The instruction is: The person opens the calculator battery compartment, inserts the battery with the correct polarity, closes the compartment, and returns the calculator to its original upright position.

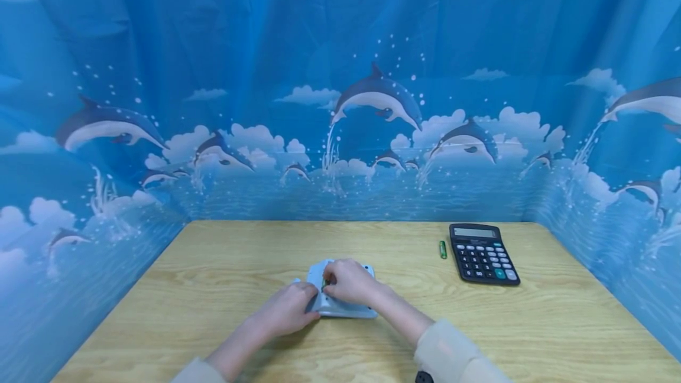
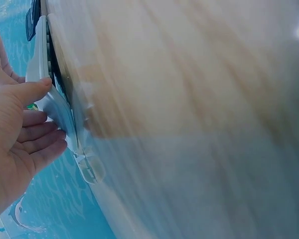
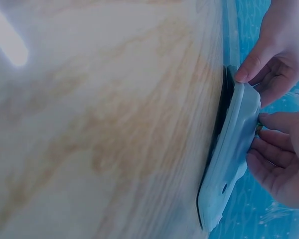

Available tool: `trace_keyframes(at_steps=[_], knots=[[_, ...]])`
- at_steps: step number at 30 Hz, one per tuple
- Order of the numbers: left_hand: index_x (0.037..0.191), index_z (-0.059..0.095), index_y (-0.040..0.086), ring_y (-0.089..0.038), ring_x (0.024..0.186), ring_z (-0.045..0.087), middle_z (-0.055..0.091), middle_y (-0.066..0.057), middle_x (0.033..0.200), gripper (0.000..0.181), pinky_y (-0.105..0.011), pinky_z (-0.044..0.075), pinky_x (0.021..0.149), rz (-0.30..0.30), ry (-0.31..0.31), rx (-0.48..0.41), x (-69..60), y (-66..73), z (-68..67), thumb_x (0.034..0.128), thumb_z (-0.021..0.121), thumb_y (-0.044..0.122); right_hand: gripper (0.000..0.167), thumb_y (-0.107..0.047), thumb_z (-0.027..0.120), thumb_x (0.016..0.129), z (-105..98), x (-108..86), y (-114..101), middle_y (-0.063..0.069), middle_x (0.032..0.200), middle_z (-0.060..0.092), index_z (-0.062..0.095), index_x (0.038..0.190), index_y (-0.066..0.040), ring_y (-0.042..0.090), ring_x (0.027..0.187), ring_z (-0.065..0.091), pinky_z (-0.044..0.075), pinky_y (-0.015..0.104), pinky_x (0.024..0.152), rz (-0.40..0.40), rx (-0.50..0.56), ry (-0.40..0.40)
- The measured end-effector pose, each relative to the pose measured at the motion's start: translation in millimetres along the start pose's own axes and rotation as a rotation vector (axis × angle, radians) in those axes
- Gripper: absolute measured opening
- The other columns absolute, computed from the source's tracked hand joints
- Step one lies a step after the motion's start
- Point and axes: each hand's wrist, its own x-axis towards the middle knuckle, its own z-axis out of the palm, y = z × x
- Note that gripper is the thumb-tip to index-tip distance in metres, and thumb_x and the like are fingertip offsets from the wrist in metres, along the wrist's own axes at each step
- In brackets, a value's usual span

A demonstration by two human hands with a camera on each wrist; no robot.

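Note:
A light blue device (image 1: pixel 340 309) lies on the wooden table, its back with screw holes facing up; it looks like a calculator turned over. My left hand (image 1: pixel 287 307) grips its left end, with the thumb on the near edge and the fingers (image 2: pixel 42 132) on the back. My right hand (image 1: pixel 350 281) is over the device's middle. Its thumb and fingers pinch a small green battery (image 3: pixel 259 128) at the back of the device. Most of that battery is hidden by the fingers, so how far it sits in the device cannot be seen.
A black calculator (image 1: pixel 483 255) lies face up at the right of the table (image 1: pixel 239 253). Beside it is another green battery (image 1: pixel 443 249). A small pale piece (image 2: pixel 85 169) lies by the device's left end. Blue dolphin-print curtains (image 1: pixel 266 105) enclose the table's back and sides.

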Motion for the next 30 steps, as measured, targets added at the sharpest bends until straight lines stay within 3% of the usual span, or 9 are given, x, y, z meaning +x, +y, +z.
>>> trace_keyframes(at_steps=[8,20,26,30], knots=[[0.101,0.063,0.001,-0.014,0.083,0.061,0.064,-0.007,0.093,0.032,-0.035,0.051,0.08,-0.009,-0.004,0.009,-0.2,1.1,-0.5,0.0788,0.072,0.022,0.015,-0.014,0.07,0.08,-0.9,1.9,0.2,-0.006,0.077,0.059,0.068,0.093,-0.008,0.004,0.069,0.051,0.044,0.019,0.061,-0.005,-0.001,-0.006],[0.098,0.063,0.001,-0.011,0.079,0.059,0.063,-0.006,0.09,0.031,-0.039,0.049,0.084,0.007,0.001,0.01,0.9,2.0,1.8,0.0779,0.073,0.022,0.015,-0.014,0.067,0.083,-2.1,1.6,6.7,-0.007,0.08,0.058,0.067,0.097,-0.009,0.005,0.07,0.05,0.044,0.019,0.061,-0.027,0.003,-0.068],[0.103,0.062,-0.004,-0.019,0.086,0.062,0.063,-0.012,0.097,0.036,-0.033,0.051,0.077,0.01,0.007,-0.013,-0.1,2.8,1.7,0.0774,0.074,0.019,0.016,-0.015,0.066,0.084,-2.1,2.0,9.0,-0.008,0.079,0.058,0.067,0.098,-0.008,0.004,0.071,0.051,0.044,0.018,0.062,-0.05,0.012,-0.059],[0.101,0.062,-0.003,-0.018,0.083,0.061,0.063,-0.011,0.095,0.035,-0.029,0.051,0.07,0.002,0.001,-0.007,-0.2,3.9,0.4,0.0768,0.074,0.02,0.016,-0.015,0.066,0.084,-2.2,2.1,8.4,-0.008,0.08,0.058,0.067,0.099,-0.009,0.003,0.072,0.051,0.044,0.018,0.063,-0.047,0.023,-0.068]])
